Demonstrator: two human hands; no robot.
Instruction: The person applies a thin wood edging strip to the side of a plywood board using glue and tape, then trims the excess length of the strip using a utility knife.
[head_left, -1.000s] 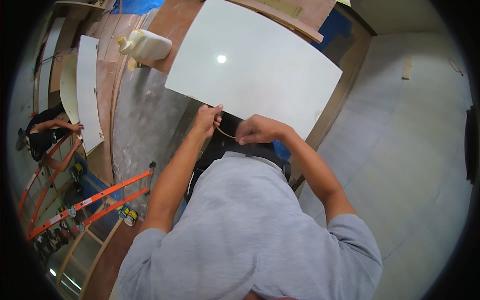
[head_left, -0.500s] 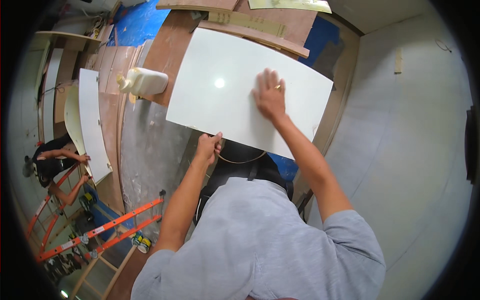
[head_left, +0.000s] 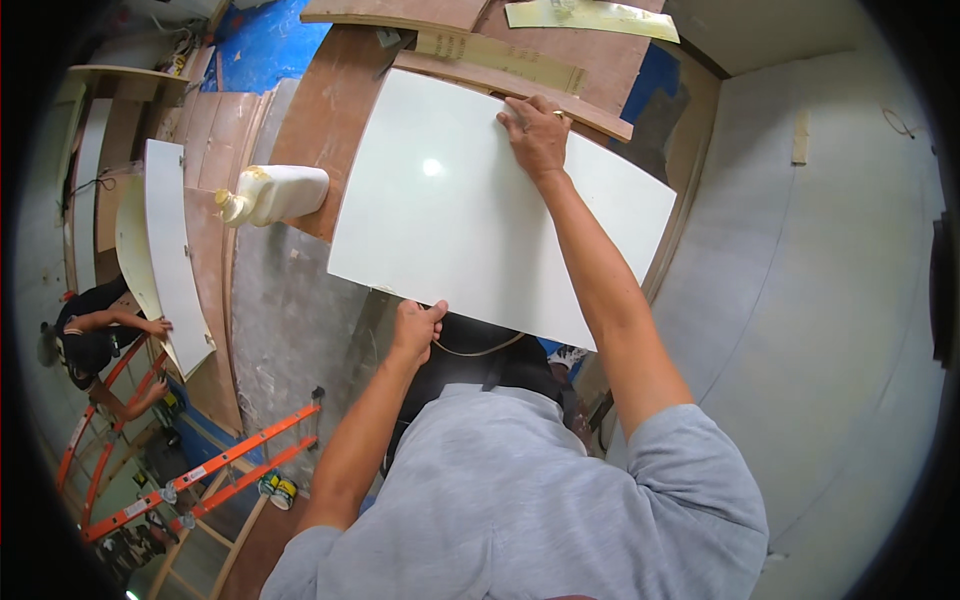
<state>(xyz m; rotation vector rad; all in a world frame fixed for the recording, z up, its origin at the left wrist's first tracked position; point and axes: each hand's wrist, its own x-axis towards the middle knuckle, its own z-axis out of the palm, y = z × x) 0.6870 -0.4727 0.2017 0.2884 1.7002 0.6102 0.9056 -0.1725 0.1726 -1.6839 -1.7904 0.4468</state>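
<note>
A glossy white panel point(head_left: 440, 215) lies tilted across the work surface in front of me. My left hand point(head_left: 415, 330) is closed at its near edge, thumb against the edge, pinching a thin tan strip point(head_left: 478, 353) that hangs in a loop below the panel. My right hand point(head_left: 538, 130) reaches across to the far edge, its fingers bent over that edge and the fingertips partly hidden. A white plastic jug point(head_left: 285, 193) with a yellow-stained neck is left of the panel.
Wooden boards point(head_left: 510, 82) lie beyond the panel. An orange ladder point(head_left: 240, 450) stands at lower left. Farther left, another person point(head_left: 95, 335) handles a long white board point(head_left: 175, 240). A pale wall point(head_left: 800, 280) rises on the right.
My right hand has slid from the panel's middle up to its far edge, its flat fingers now bent over it. My left hand keeps its pinch at the near edge.
</note>
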